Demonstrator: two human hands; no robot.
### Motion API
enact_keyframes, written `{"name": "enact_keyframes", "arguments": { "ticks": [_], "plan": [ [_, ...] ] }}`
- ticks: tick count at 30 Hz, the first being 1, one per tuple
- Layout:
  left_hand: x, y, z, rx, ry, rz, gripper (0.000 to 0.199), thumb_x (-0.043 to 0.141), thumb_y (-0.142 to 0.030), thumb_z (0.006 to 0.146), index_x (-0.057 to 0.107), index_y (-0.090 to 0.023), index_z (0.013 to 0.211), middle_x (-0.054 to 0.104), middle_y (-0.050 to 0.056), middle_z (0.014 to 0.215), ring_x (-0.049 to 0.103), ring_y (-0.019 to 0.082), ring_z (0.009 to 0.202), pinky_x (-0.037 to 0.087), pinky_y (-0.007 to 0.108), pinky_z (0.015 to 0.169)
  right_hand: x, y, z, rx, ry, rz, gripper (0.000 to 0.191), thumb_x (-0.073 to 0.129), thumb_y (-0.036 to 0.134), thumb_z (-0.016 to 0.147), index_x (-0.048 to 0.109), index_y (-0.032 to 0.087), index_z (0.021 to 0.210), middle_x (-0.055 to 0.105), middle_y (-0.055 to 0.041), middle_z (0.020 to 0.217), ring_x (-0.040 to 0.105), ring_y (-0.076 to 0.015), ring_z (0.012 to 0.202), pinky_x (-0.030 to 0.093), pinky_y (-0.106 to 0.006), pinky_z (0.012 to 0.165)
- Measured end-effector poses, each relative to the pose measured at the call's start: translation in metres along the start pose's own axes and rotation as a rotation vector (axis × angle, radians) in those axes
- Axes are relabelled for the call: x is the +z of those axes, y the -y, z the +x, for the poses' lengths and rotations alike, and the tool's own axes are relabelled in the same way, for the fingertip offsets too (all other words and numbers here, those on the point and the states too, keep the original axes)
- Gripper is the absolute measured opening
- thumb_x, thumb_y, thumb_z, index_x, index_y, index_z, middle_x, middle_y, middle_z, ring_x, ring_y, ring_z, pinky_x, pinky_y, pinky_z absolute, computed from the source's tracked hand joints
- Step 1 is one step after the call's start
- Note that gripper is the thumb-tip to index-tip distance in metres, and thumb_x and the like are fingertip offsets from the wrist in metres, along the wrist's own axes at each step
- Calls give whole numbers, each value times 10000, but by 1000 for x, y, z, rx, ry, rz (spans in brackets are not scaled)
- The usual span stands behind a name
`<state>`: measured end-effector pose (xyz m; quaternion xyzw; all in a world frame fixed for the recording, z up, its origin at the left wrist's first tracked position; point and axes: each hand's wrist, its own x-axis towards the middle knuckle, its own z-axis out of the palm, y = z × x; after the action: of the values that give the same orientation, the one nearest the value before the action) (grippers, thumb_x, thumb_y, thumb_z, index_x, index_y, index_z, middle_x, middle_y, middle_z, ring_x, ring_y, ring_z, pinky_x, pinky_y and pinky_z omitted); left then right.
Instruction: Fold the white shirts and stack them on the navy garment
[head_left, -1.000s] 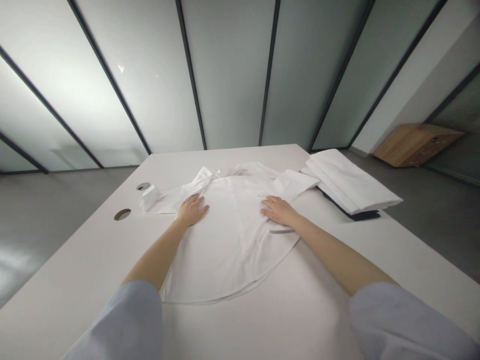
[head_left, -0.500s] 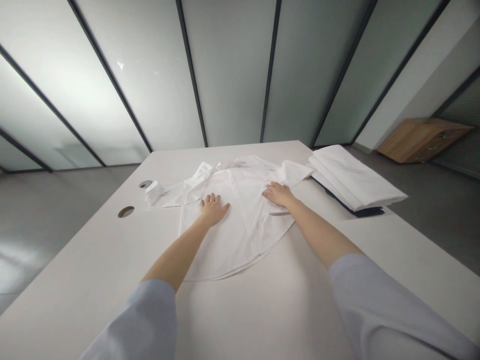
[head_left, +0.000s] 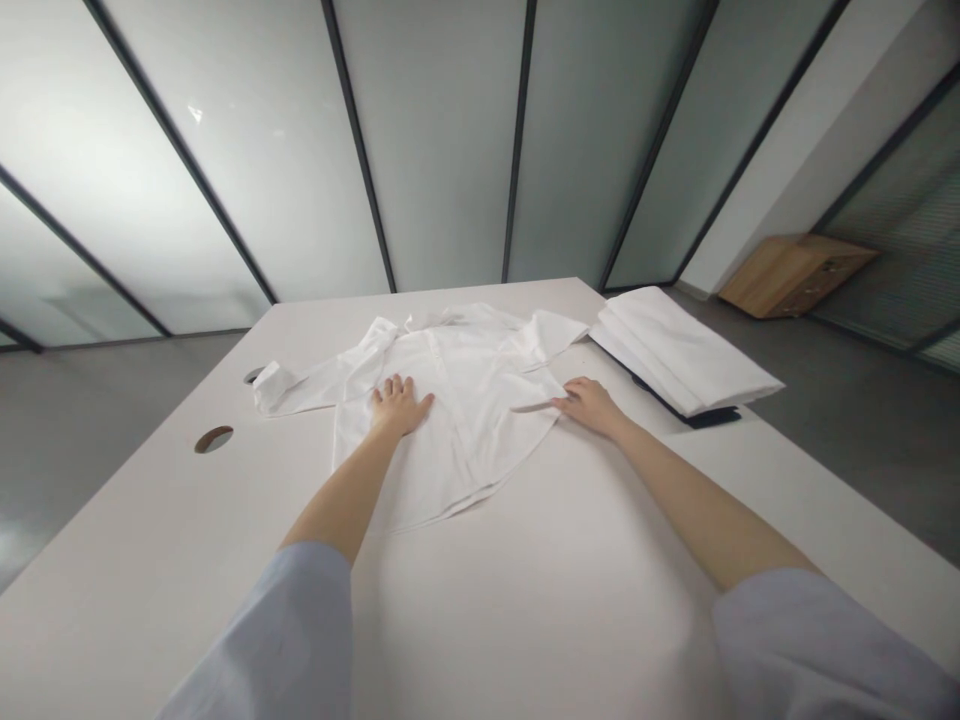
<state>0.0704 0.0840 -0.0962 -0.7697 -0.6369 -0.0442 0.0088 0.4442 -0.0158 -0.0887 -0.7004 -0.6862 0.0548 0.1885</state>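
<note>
A white long-sleeved shirt [head_left: 450,420] lies spread on the table, its rounded hem toward me and one sleeve stretched out to the left. My left hand [head_left: 400,405] rests flat on the shirt's left half with fingers spread. At the shirt's right side edge, my right hand [head_left: 589,404] pinches the fabric between thumb and fingers. A fold stands out in the cloth just left of those fingertips. The other sleeve lies bunched toward the back right.
A folded stack of white cloth [head_left: 682,350] sits on a dark flat item [head_left: 712,417] at the table's right side. Two round holes pierce the white table [head_left: 525,600] on the left, one an open cable hole [head_left: 214,439]. Frosted glass panels [head_left: 442,150] stand behind; a wooden cabinet [head_left: 787,275] is far right.
My right hand has slid right, from lying flat on the shirt to gripping its side edge. My left hand stays flat on the cloth. The view has shifted slightly right.
</note>
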Motion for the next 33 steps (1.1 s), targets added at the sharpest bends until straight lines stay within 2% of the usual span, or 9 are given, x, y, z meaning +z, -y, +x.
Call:
{"name": "enact_keyframes", "arguments": {
  "ticks": [4,10,13,15,19,22,26,29,33],
  "plan": [
    [2,1,0,4,-13,-5,771,249,-654,892,350,-146,1463,282,197,1551,256,356,1424,223,562,1110,3,9,-1,-51,-52,152,359,566,387,816,673,198,1102,597,-115,1285,532,-273,1176,406,-390,975],
    [1,1,0,0,-6,-20,764,258,-650,893,355,-150,1463,279,188,1555,243,355,1429,219,557,1115,-3,23,13,154,-157,445,345,360,443,894,607,203,910,661,-51,868,593,-218,839,474,-308,744],
    [-1,1,0,0,6,-19,771,249,-651,893,349,-146,1467,272,188,1558,235,351,1433,214,555,1119,-15,23,19,279,-186,439,297,389,399,876,600,200,939,668,-53,877,599,-214,837,465,-286,717],
    [-2,1,0,5,20,-14,779,242,-653,891,343,-143,1471,263,192,1560,229,346,1437,213,552,1122,-26,19,20,343,-67,402,275,466,339,831,621,186,1000,690,-67,931,622,-217,841,467,-279,697],
    [-5,1,0,17,56,-7,803,233,-657,890,319,-122,1483,234,201,1568,215,351,1441,199,561,1127,-47,0,13,311,329,112,351,619,239,704,676,164,1042,717,-93,968,652,-233,805,471,-294,682],
    [-8,0,-2,37,68,-6,820,237,-664,888,306,-111,1489,225,206,1569,211,361,1440,193,564,1130,-51,-5,9,312,320,-159,424,632,311,740,663,159,1134,717,-123,985,660,-272,853,477,-339,723],
    [-11,-2,-13,72,94,-2,826,243,-657,894,281,-95,1498,208,208,1574,184,365,1448,184,564,1134,-35,18,15,99,130,-199,443,493,371,868,597,175,1251,680,-127,1144,626,-261,1039,462,-341,864],
    [-13,-5,-26,73,112,11,832,225,-674,889,256,-123,1512,175,185,1588,116,368,1461,133,600,1134,-9,48,19,-112,195,-183,501,445,409,911,517,183,1352,542,-125,1383,501,-259,1253,388,-347,1012],
    [-16,-8,-43,-1,126,14,841,210,-713,869,250,-179,1518,157,170,1596,102,415,1451,145,686,1080,20,82,8,-55,263,-329,649,331,522,955,331,150,1486,294,-174,1550,294,-339,1403,292,-466,1085]
  ]
}}
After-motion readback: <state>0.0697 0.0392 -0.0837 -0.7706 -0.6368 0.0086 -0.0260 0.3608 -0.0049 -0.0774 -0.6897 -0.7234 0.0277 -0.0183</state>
